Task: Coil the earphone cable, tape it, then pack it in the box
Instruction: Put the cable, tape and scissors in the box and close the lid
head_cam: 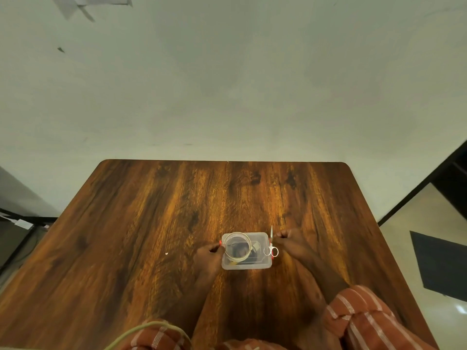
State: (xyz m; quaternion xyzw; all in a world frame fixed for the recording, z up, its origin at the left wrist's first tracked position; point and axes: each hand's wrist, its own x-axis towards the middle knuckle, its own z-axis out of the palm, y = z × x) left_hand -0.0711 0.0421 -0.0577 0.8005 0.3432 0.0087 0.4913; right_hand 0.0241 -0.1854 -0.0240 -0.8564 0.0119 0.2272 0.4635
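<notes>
Clear lidded box (246, 264), tape roll (237, 246) atop, scissors (271, 248) beside: left hand (208, 256) and right hand (290, 240) pinch its side latches; release both evenly, having first lifted roll off.

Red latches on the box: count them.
2. One red latch at the box's left end by the left hand; one at the right end by the right hand.

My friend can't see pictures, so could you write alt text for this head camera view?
A person's left hand and right hand grip the two ends of a small clear plastic box on a wooden table. A roll of tape rests on its lid and small scissors lie at its right edge. Something dark shows inside.
</notes>
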